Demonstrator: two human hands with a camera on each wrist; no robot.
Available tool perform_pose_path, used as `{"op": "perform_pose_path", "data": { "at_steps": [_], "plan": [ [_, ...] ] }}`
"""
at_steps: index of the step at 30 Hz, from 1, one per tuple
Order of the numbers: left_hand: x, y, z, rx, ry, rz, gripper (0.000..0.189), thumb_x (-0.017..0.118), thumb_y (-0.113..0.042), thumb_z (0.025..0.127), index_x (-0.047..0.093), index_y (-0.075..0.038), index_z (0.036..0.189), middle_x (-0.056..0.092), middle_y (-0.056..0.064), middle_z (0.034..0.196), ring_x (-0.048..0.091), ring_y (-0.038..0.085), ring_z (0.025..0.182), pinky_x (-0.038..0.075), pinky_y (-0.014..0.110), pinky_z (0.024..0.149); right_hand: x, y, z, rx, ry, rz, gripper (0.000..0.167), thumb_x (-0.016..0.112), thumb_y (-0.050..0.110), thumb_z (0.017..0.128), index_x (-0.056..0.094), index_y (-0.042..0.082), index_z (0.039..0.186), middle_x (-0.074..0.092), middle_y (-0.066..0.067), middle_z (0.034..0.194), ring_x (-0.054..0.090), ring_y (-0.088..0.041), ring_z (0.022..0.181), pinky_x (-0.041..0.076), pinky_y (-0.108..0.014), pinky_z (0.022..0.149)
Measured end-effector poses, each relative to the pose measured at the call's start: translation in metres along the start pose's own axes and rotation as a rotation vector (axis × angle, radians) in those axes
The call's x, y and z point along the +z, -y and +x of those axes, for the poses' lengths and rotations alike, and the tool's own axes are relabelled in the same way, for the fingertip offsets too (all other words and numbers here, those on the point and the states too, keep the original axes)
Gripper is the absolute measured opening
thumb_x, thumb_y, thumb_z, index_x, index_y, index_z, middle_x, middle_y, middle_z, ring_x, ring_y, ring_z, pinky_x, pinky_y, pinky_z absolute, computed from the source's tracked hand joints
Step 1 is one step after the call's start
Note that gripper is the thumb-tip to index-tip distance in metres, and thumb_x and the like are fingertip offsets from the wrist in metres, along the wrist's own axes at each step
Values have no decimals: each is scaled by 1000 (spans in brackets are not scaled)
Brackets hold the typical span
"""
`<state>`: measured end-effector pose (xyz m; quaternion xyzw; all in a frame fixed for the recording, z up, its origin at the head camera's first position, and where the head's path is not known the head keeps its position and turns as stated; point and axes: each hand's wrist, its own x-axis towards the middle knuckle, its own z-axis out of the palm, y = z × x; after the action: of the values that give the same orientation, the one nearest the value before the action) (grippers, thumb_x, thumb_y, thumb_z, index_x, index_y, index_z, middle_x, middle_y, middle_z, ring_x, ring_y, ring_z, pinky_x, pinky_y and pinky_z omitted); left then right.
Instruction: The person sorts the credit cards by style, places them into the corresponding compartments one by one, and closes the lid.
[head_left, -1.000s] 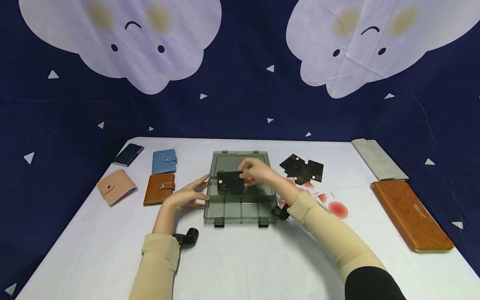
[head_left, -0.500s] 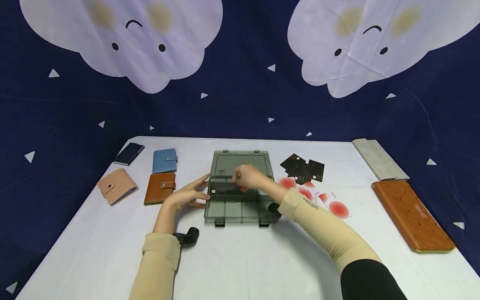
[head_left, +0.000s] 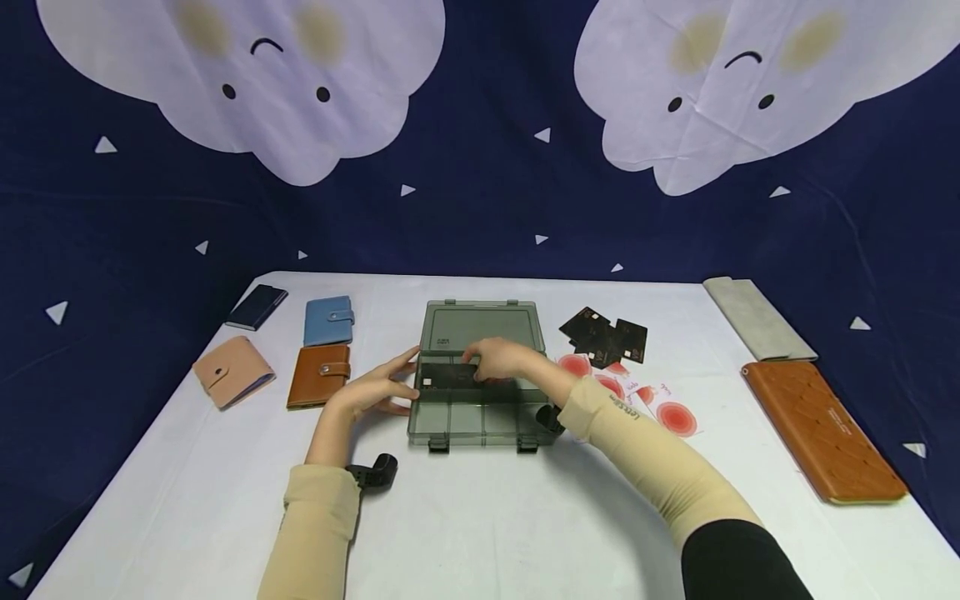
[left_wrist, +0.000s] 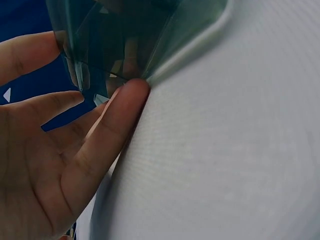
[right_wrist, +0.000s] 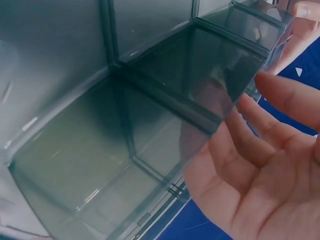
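A translucent grey-green divided box (head_left: 465, 427) lies with its lid (head_left: 483, 325) swung back on the white table. My left hand (head_left: 375, 388) rests against the box's left side, fingers spread and fairly straight; in the left wrist view its thumb (left_wrist: 120, 117) touches the wall near the tabletop. In a rear compartment lies a black card (head_left: 447, 377) with a small pale chip. Over that compartment is my right hand (head_left: 501, 360), fingers reaching down beside the card's right part. In the right wrist view the thumb (right_wrist: 287, 97) stands apart from the bent fingers, their tips partly behind a divider.
Right of the box are several black cards (head_left: 606, 337) and cards with red circles (head_left: 677, 418). Farther right lie a grey pouch (head_left: 757, 321) and a brown quilted wallet (head_left: 825, 433). At left are blue (head_left: 327, 322), brown (head_left: 318, 377) and pink (head_left: 233, 373) wallets and a black notebook (head_left: 257, 307).
My right hand has brought the black card from above the box down into the rear compartment, where it now lies lower and flatter. The fingers have loosened. My left hand has stayed put.
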<state>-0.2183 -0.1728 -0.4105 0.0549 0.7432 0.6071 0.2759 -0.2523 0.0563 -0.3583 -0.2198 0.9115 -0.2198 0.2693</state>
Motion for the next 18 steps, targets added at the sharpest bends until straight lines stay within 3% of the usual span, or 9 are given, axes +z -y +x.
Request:
{"op": "perform_pose_path", "data": {
  "at_steps": [4, 8, 14, 18],
  "plan": [
    [-1, 1, 1, 1, 2, -3, 87, 57, -3, 84, 4, -18, 151, 6, 24, 151, 42, 44, 121, 51, 44, 85, -4, -4, -3, -14, 38, 33, 43, 57, 5, 88, 52, 8, 131, 60, -10, 89, 40, -12, 54, 36, -25, 53],
    [-2, 3, 2, 8, 4, -2, 87, 57, -2, 84, 4, -17, 151, 5, 24, 151, 42, 44, 121, 52, 43, 84, -15, -13, -10, -20, 37, 172, 41, 55, 5, 89, 52, 6, 130, 61, -13, 89, 45, -16, 59, 38, -28, 54],
    [-2, 3, 2, 7, 8, 0, 87, 57, -2, 84, 3, -18, 151, 4, 24, 151, 40, 45, 122, 52, 43, 84, -41, -46, -25, -33, -62, 318, 40, 51, 8, 93, 48, 2, 132, 57, -21, 116, 56, -31, 87, 47, -42, 70],
    [-2, 3, 2, 5, 8, 0, 87, 57, -2, 84, 4, -18, 151, 4, 24, 151, 40, 45, 123, 52, 43, 85, -54, -74, -36, -40, -143, 372, 41, 48, 9, 93, 44, -2, 133, 55, -26, 116, 54, -37, 100, 47, -49, 83]
  ]
}}
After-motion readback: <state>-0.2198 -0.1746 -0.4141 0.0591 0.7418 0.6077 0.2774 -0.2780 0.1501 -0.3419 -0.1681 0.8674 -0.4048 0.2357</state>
